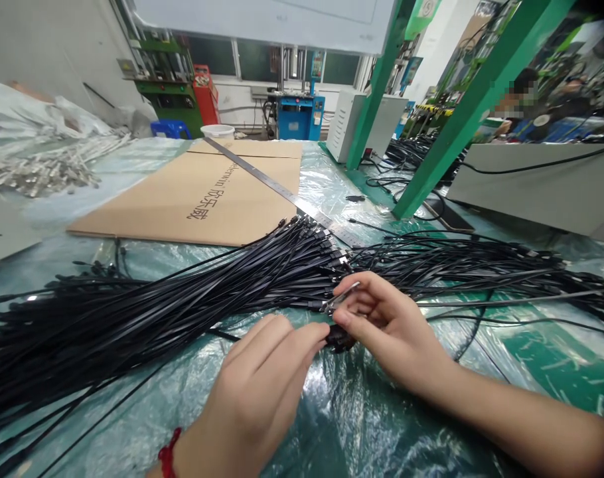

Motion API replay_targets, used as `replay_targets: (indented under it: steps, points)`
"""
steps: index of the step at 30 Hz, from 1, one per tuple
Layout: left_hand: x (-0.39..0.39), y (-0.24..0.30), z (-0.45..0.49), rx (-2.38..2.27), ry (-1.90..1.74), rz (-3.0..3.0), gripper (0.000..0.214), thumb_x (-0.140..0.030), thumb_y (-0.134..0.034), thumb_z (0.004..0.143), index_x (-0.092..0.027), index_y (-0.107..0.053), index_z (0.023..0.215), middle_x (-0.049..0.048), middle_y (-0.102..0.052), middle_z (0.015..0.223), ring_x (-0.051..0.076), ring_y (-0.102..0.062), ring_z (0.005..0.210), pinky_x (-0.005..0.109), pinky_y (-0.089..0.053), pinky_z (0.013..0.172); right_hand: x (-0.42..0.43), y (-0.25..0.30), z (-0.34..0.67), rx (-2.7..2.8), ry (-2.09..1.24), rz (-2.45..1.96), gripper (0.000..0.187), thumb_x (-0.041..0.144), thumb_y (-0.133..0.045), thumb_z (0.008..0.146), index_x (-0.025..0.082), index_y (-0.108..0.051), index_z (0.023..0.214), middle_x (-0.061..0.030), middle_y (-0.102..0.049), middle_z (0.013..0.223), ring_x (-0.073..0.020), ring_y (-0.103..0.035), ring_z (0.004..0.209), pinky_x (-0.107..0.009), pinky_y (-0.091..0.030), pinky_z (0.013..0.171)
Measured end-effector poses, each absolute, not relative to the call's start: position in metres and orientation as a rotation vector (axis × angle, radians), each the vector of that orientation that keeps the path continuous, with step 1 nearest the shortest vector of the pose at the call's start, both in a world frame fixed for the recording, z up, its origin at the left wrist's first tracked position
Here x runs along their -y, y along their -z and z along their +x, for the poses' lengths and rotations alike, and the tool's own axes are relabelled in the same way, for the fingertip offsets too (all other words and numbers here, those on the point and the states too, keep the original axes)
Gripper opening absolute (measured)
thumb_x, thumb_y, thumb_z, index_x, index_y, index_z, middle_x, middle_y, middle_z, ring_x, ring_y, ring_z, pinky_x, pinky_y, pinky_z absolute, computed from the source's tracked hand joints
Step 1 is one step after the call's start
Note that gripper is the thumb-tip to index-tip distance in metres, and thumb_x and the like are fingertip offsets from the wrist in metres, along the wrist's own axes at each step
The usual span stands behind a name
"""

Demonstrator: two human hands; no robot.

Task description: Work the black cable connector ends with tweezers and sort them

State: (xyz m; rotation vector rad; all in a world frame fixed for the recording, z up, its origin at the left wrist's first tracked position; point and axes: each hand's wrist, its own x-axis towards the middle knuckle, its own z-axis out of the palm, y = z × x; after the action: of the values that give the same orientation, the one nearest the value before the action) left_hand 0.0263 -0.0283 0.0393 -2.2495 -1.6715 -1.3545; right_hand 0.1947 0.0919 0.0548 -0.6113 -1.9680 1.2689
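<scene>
My right hand (386, 325) is closed around a small, thin, shiny metal tool (342, 297), whose exact kind I cannot make out. Close beside it, my left hand (267, 372) has its thumb and finger pinched at a small black piece (338, 337), which looks like a cable end. Most of this piece is covered by my fingers. Just beyond my hands lies a large bundle of black cables (222, 279), with metal-tipped plugs gathered near the middle. A second spread of black cables (461, 262) extends to the right.
Behind the cables, a long steel ruler (262, 178) lies across a flat cardboard sheet (182, 199). Clear plastic film covers the green table (391, 431). Pale cables (48, 169) are heaped at the left. Green posts (476, 113) and a grey box (349, 126) stand behind; a person is at the far right.
</scene>
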Motion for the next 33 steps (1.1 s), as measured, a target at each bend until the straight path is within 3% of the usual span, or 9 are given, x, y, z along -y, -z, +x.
replay_targets:
  steps: [3,5,9,23,33]
  points:
    - [0.029,-0.042,0.028,1.693,1.35,-2.217,0.02,-0.007,-0.056,0.098,-0.015,-0.062,0.115,0.003,-0.062,0.09,0.014,-0.056,0.082,0.026,-0.047,0.078,-0.093,-0.05,0.202,2.042,-0.795,-0.419,0.024,0.02,-0.075,0.085,0.021,-0.064,0.107,-0.0072,-0.066,0.11,-0.0179,-0.068,0.101,-0.032,-0.059,0.087]
    - [0.029,-0.044,0.029,1.697,1.363,-2.199,0.018,-0.007,-0.057,0.098,-0.015,-0.062,0.113,0.0026,-0.062,0.09,0.013,-0.056,0.081,0.026,-0.046,0.078,-0.093,-0.049,0.208,2.07,-0.667,-0.252,0.034,0.015,-0.076,0.084,0.019,-0.062,0.114,-0.0093,-0.066,0.114,-0.0203,-0.066,0.107,-0.035,-0.058,0.093]
    - [0.028,-0.045,0.031,1.687,1.364,-2.19,0.018,-0.005,-0.056,0.097,-0.014,-0.061,0.113,0.0029,-0.061,0.089,0.014,-0.055,0.081,0.027,-0.045,0.076,-0.09,-0.053,0.214,2.183,-0.602,-0.096,0.041,0.013,-0.076,0.083,0.016,-0.059,0.12,-0.01,-0.071,0.108,-0.0192,-0.068,0.105,-0.031,-0.06,0.091]
    - [0.029,-0.045,0.034,1.701,1.356,-2.193,0.016,-0.006,-0.054,0.098,-0.015,-0.061,0.109,0.0023,-0.057,0.083,0.016,-0.051,0.074,0.031,-0.042,0.068,-0.086,-0.063,0.213,2.264,-0.48,-0.11,0.032,0.012,-0.071,0.087,0.02,-0.062,0.117,-0.008,-0.075,0.102,-0.0172,-0.073,0.099,-0.029,-0.064,0.088]
    - [0.03,-0.045,0.036,1.73,1.331,-2.184,0.016,-0.006,-0.053,0.098,-0.016,-0.062,0.107,0.0016,-0.057,0.079,0.016,-0.05,0.07,0.031,-0.042,0.065,-0.086,-0.067,0.211,2.306,-0.43,-0.101,0.029,0.007,-0.071,0.085,0.017,-0.063,0.111,-0.0065,-0.076,0.097,-0.0156,-0.074,0.096,-0.025,-0.064,0.087]
